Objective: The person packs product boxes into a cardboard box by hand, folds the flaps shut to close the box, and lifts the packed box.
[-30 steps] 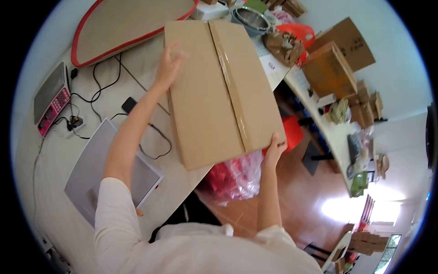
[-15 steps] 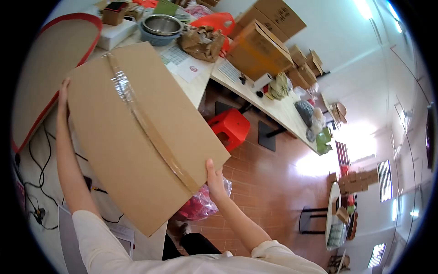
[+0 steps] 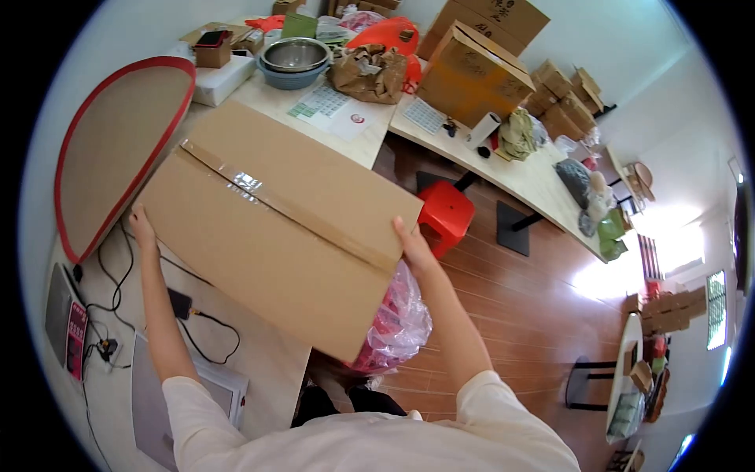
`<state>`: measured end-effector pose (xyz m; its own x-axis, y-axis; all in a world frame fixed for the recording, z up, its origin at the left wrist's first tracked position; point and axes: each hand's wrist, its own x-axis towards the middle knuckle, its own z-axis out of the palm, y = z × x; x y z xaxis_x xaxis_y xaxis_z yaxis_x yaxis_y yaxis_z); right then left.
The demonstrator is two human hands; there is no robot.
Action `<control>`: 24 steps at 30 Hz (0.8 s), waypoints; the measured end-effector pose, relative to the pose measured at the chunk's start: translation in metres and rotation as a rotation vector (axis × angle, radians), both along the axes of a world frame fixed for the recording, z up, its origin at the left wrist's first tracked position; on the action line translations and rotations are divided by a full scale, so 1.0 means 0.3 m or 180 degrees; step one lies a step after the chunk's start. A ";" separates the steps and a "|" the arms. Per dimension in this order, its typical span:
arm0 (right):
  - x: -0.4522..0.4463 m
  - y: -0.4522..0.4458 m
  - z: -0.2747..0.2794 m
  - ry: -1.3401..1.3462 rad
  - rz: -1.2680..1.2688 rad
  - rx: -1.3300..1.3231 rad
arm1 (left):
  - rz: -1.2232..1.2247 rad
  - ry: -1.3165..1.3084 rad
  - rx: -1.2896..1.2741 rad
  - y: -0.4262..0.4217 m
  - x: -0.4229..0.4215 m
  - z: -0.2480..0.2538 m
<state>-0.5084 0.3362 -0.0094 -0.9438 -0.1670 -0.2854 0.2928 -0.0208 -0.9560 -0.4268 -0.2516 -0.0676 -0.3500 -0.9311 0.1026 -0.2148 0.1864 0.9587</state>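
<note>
A large flat cardboard box [image 3: 275,228], with clear tape along its middle seam, is held between my two hands above the table edge. My left hand [image 3: 143,226] grips its left corner. At the right edge, my right hand [image 3: 413,245] has its thumb on top and its other fingers mostly hidden. Below the right end of the box, a clear plastic bag with pink contents [image 3: 397,322] shows beside the table. The far left corner of the box lies near a red-rimmed tan panel [image 3: 122,149].
The pale table [image 3: 267,389] carries a scale [image 3: 69,322], a phone [image 3: 179,304], cables and a grey panel [image 3: 149,393]. Metal and blue bowls [image 3: 295,59] and a brown paper bag [image 3: 370,75] stand behind. A red stool [image 3: 447,211] is on the floor at right.
My left hand moved from the top of the box to its left side. The box, held in both hands, has turned, its seam now running more sideways. The camera view has shifted too.
</note>
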 end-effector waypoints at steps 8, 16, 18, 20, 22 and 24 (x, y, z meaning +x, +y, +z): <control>-0.323 0.123 -0.026 -0.0009 0.0600 -0.0008 | 0.0863 -0.0407 -0.0063 0.449 0.485 -0.013; -0.383 0.101 0.012 -0.0031 0.0640 -0.0328 | 0.0747 -0.0916 -0.0575 0.611 0.637 -0.004; -0.391 0.097 -0.006 -0.0088 0.0594 -0.0391 | 0.0769 -0.0920 -0.0677 0.604 0.644 -0.012; -0.403 0.107 -0.035 0.0003 0.0669 -0.0508 | 0.0735 -0.0912 -0.0734 0.580 0.657 -0.042; -0.404 0.122 -0.046 -0.0015 0.0675 -0.0331 | 0.0531 -0.0911 -0.0687 0.532 0.706 -0.113; -0.413 0.122 -0.053 0.0153 0.0755 -0.0166 | 0.0721 -0.1175 -0.0884 0.478 0.736 -0.189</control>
